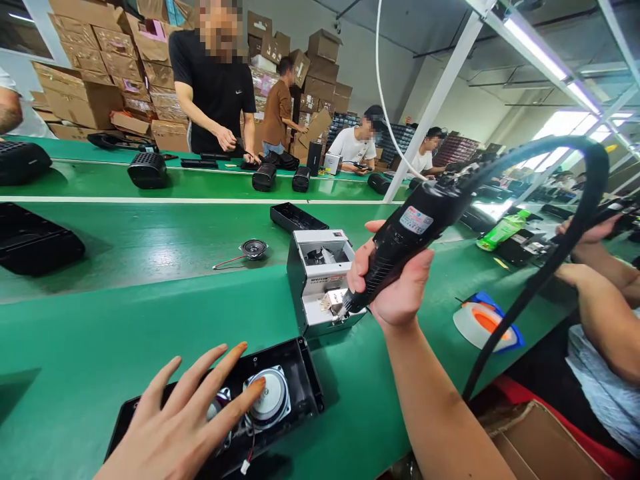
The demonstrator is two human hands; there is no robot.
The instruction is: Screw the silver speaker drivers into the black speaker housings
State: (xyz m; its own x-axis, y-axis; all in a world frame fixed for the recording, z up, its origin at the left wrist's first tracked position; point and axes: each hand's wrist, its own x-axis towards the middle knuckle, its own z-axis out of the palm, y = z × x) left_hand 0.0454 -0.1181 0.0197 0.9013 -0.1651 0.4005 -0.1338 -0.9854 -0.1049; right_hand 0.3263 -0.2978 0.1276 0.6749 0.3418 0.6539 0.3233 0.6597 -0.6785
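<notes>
My right hand is wrapped round a black electric screwdriver, tilted with its tip down at the front of a grey screw feeder box. Below and to the left, my left hand spreads its fingers over a black plastic speaker housing. Its index fingertip rests on or just above the round back of a speaker driver set in that housing. A second driver is mostly hidden under the fingers. A short wire with a white connector hangs at the housing's near edge.
A loose speaker driver with a red wire and an empty black housing lie beyond the feeder. At right are a tape roll, a green bottle and a co-worker's arm. The screwdriver's thick cable loops down on the right.
</notes>
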